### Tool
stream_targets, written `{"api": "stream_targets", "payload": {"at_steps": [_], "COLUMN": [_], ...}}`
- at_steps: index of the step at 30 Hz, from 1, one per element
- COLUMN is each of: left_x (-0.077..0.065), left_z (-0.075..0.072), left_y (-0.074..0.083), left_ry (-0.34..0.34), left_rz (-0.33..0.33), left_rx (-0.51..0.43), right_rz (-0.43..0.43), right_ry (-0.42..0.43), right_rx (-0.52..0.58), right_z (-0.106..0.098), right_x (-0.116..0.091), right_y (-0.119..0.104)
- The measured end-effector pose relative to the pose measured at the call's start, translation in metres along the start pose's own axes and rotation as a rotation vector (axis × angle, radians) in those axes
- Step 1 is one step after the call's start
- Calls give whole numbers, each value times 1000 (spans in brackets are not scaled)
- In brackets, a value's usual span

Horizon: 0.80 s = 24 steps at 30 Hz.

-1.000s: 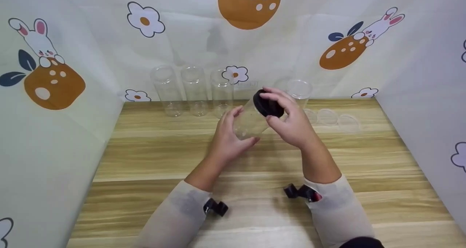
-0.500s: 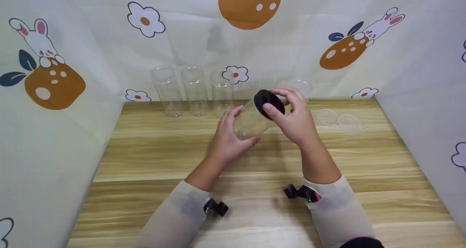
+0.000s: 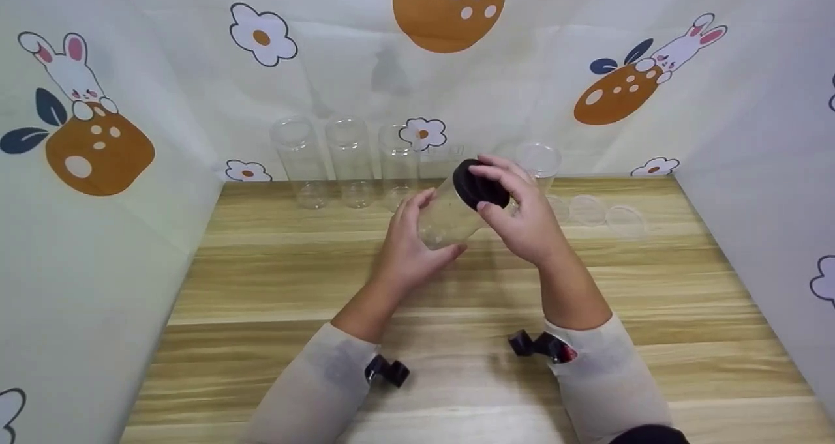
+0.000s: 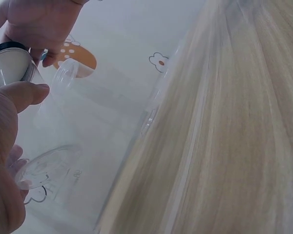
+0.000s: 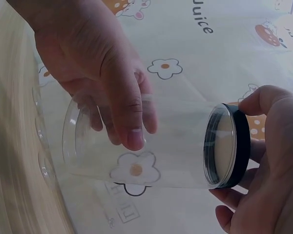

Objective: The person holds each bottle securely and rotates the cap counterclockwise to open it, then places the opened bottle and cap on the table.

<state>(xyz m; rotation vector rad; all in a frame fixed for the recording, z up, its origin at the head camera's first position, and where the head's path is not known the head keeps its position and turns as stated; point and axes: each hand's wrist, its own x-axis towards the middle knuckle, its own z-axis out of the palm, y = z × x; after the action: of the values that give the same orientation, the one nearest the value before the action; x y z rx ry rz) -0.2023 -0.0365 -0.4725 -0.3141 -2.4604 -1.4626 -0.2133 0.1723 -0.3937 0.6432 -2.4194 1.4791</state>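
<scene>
Over wood-grain desk [image 3: 274, 287], fingers of left hand [image 3: 409, 248] are gripping tilted clear jar [image 3: 446, 217], right hand [image 3: 527, 222] pinching black lid [image 3: 479, 186]. Keeping lid square to jar should help.

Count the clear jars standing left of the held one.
3, along the back wall: the leftmost jar, the second jar and the third jar. Right of the held jar, the right hand partly hides at least one more.
</scene>
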Motion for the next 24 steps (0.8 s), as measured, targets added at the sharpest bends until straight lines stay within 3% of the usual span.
{"api": "stream_targets", "payload": {"at_steps": [11, 19, 24], "left_x": [0, 0, -1], "left_z": [-1, -1, -1], "left_y": [1, 2, 2], "left_ry": [-6, -9, -12], "left_rz": [-12, -35, -32], "left_rx": [9, 11, 14], "right_rz": [-24, 98, 168], "right_ry": [-8, 94, 83], "right_rx": [88, 12, -65], "right_z": [1, 2, 3], "right_x": [-1, 1, 2], "right_y": [-2, -2, -2]}}
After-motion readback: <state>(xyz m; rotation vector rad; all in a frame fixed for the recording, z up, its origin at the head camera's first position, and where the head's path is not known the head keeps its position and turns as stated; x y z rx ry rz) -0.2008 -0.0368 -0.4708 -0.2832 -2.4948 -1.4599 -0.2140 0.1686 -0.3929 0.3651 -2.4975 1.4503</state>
